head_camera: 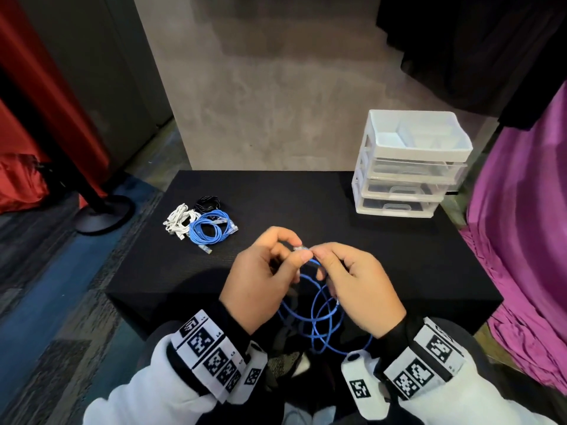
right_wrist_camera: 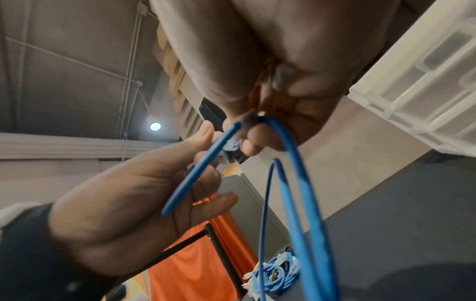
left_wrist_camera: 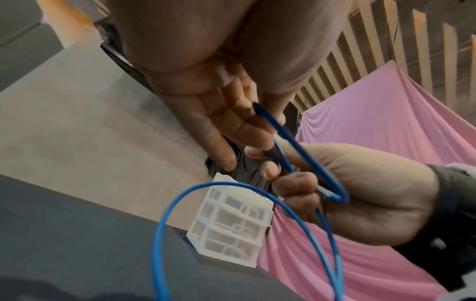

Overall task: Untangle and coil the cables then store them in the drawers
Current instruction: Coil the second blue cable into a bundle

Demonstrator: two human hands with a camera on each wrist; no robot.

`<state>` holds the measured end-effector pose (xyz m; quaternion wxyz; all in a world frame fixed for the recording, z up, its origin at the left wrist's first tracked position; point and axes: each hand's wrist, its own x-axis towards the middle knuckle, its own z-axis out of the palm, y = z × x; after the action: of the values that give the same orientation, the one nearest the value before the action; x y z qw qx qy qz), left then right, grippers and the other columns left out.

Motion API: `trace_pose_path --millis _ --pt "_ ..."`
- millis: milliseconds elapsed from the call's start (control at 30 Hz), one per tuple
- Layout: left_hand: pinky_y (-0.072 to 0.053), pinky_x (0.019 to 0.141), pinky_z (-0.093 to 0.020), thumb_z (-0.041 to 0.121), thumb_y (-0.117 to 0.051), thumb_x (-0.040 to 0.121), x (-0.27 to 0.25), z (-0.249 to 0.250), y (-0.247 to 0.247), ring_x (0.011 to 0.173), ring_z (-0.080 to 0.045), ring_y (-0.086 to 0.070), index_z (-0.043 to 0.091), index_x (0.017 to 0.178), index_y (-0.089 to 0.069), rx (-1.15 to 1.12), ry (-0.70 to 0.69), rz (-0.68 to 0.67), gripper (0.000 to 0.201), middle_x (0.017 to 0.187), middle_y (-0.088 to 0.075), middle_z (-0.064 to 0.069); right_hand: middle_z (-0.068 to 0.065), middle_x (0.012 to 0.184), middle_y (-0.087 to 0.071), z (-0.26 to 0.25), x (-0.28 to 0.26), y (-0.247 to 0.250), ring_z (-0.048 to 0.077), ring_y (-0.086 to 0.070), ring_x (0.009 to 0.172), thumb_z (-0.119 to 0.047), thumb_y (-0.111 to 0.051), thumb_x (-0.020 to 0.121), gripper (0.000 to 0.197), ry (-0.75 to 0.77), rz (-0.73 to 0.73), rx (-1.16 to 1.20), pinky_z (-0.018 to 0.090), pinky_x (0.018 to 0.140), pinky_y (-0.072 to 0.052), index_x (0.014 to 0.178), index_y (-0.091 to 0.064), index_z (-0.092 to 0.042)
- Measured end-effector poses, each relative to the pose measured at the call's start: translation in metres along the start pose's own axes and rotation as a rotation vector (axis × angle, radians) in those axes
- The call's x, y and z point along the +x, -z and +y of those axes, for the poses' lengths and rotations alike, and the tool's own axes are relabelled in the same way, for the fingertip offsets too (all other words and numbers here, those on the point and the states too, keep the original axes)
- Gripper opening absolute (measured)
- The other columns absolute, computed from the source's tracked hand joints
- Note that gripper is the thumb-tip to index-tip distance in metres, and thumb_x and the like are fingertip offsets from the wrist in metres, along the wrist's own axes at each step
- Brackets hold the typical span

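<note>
A thin, smooth-jacketed blue cable (head_camera: 322, 314) is held above the near edge of the black table (head_camera: 306, 197), its round loops hanging down between the wrists; its clear plastic plug (head_camera: 300, 248) is pinched between thumb and fingertips of the left hand (head_camera: 260, 280), while a strand just beside the plug is pinched by the right hand (head_camera: 352, 286), the other fingers of both hands being curled; in the right wrist view the cable (right_wrist_camera: 296, 183) is seen running down from the fingers in long glossy arcs. On the table's left part, well apart from the hands, three coiled bundles are laid touching one another: a blue coil (head_camera: 211, 230) with clear plugs, a white coil (head_camera: 181, 220) and a black coil (head_camera: 208, 203). At the table's far right a drawer unit (head_camera: 408, 167) of translucent white plastic is stood, with a divided tray on top and clear-fronted drawers with moulded handles below. Bands printed with black-and-white square codes are worn on both wrists over white sleeves; their small print is too fine to be read. Magenta cloth (head_camera: 527, 240) is draped at the right, red cloth (head_camera: 27, 142) at the left.
</note>
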<state>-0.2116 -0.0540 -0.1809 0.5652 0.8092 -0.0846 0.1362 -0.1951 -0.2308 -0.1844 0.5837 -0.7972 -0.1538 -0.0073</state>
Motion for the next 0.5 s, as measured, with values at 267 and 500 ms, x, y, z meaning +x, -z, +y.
trace_pose_path --millis 267,500 --pt "-0.054 0.072 -0.035 0.054 -0.053 0.096 0.003 -0.014 0.015 0.077 -0.004 -0.064 0.029 0.087 -0.068 0.402 -0.19 0.003 0.031 0.08 -0.068 0.015 -0.003 0.087 -0.062 -0.005 -0.007 0.017 0.011 -0.06 0.082 -0.017 -0.065 0.098 0.019 0.043 -0.209 -0.193 0.027 0.081 -0.046 0.103 -0.076 -0.033" --pt "-0.059 0.078 -0.044 0.04 -0.057 0.096 0.001 0.007 0.011 0.056 -0.014 -0.045 0.011 0.076 -0.062 -0.574 0.49 -0.283 0.036 0.062 -0.041 -0.003 0.009 0.084 -0.075 -0.004 -0.005 0.018 0.016 -0.068 0.078 -0.006 -0.064 0.098 0.019 -0.085 -0.143 0.356 0.028 0.072 -0.052 0.111 -0.076 -0.013"
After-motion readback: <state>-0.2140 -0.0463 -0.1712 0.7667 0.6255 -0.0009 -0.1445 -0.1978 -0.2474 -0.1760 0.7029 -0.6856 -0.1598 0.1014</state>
